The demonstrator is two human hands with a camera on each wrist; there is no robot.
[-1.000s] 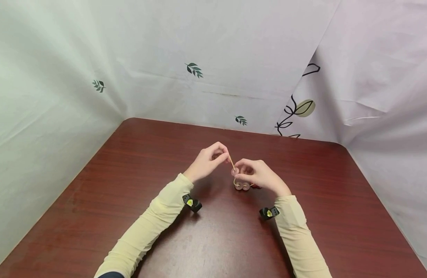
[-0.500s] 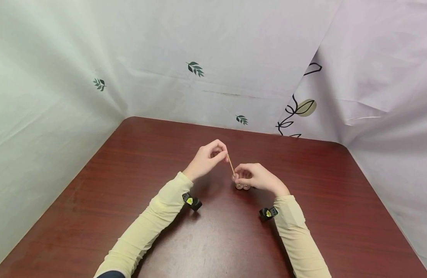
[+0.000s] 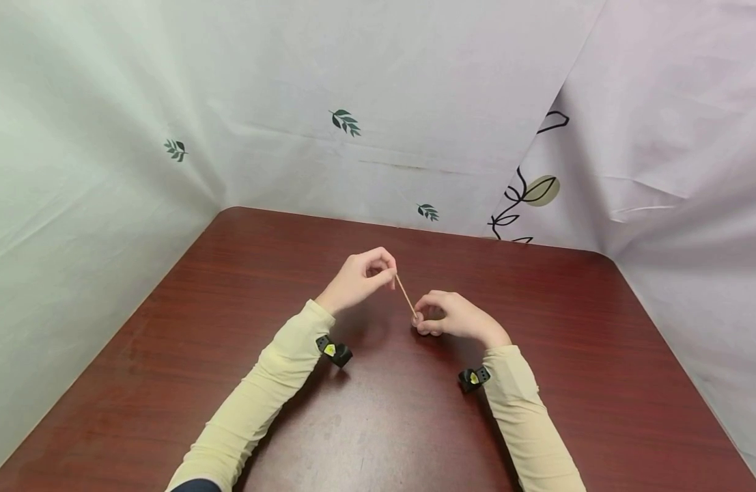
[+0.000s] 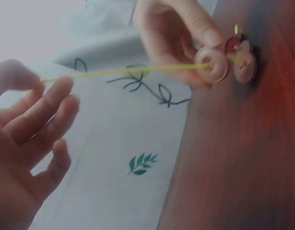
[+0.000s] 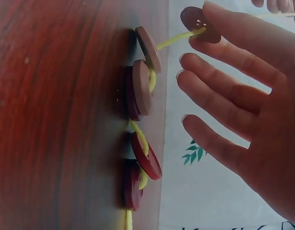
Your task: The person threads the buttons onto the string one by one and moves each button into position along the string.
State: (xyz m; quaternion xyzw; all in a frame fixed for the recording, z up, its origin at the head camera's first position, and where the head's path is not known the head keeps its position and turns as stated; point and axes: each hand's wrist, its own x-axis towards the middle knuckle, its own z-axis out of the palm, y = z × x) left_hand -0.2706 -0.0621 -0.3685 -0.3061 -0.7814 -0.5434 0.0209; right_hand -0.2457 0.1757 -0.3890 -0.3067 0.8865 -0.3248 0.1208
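In the head view my left hand [image 3: 360,277] pinches the end of a yellow string [image 3: 406,295] between thumb and fingers. The string runs taut and slanting down to my right hand [image 3: 460,320]. There, thumb and index finger pinch a pink button [image 4: 212,64] by its edge, with the string passing through one of its holes. Further along the same string, pink buttons [image 5: 143,88] and red buttons [image 5: 146,155] are threaded, standing on edge at the tabletop in the right wrist view. From the head view, my right fingers hide most of them.
A dark reddish wooden table [image 3: 365,424] lies under both hands. White cloth [image 3: 279,89] printed with leaves hangs around its back and sides. Each wrist wears a black strapped camera, such as the left one [image 3: 334,350].
My right hand has lowered the pinched button toward the other buttons. My left hand has shifted slightly left, and a longer stretch of string now shows between the hands.
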